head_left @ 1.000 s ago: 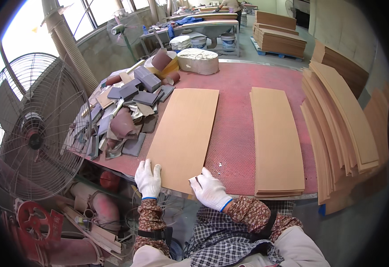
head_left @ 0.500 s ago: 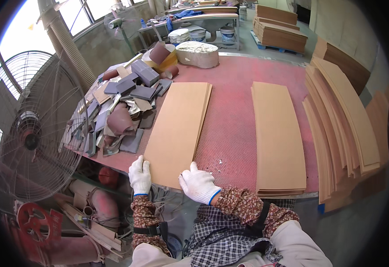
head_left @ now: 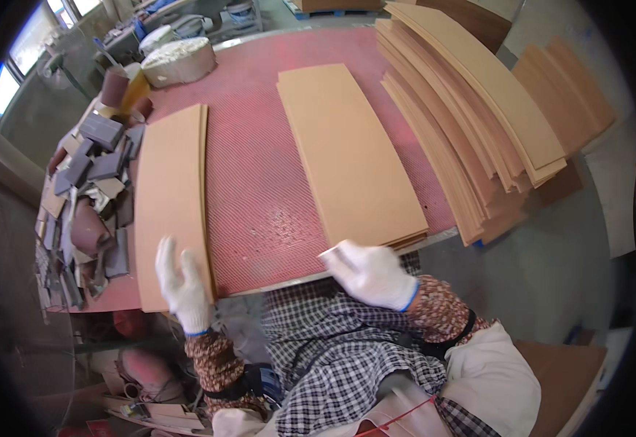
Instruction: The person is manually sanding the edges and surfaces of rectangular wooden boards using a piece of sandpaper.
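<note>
Place: a woodworking workshop
Red worktable [head_left: 249,167]: flat stacks of thin wooden boards [head_left: 347,153]
Left side: heaped grey abrasive-looking blocks [head_left: 101,131]

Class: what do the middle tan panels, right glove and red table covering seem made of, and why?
Middle tan panels: probably wood or fibreboard, smooth and matt, from their even faces. Right glove: likely fabric, perhaps knitted, matt white, from its soft, close fit. Red table covering: perhaps rubber or plastic, dull and textured, from its regular pattern.
</note>
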`<action>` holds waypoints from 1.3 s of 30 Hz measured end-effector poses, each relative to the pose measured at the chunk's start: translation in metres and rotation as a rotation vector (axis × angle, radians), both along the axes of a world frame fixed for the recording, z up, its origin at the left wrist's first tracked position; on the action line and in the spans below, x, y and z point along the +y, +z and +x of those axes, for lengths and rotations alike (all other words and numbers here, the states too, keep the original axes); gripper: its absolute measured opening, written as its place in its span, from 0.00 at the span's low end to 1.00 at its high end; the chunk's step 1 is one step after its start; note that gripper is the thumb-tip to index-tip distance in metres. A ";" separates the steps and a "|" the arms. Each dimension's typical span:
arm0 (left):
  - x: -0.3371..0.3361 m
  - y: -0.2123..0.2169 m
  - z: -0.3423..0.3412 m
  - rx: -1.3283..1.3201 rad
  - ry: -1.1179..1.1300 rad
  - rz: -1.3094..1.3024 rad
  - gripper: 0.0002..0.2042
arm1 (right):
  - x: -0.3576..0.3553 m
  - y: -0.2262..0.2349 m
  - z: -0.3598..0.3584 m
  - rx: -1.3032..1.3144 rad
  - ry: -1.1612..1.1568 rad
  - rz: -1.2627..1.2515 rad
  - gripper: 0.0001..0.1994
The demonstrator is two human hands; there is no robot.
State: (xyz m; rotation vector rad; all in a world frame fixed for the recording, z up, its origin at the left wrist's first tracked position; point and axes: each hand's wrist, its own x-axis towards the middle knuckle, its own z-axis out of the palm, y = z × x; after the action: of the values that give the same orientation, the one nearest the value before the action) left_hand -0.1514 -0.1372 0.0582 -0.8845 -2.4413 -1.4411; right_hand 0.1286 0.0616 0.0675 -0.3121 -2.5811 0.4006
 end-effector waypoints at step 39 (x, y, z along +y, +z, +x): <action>0.247 -0.035 0.076 -0.030 -0.417 -0.036 0.24 | 0.190 0.002 -0.024 -0.423 -0.601 0.045 0.14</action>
State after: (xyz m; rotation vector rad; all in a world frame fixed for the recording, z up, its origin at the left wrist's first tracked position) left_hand -0.0756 0.1095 0.0229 -1.4579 -2.4069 -1.5424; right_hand 0.1043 0.2515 0.0700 -1.2244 -2.7060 0.0556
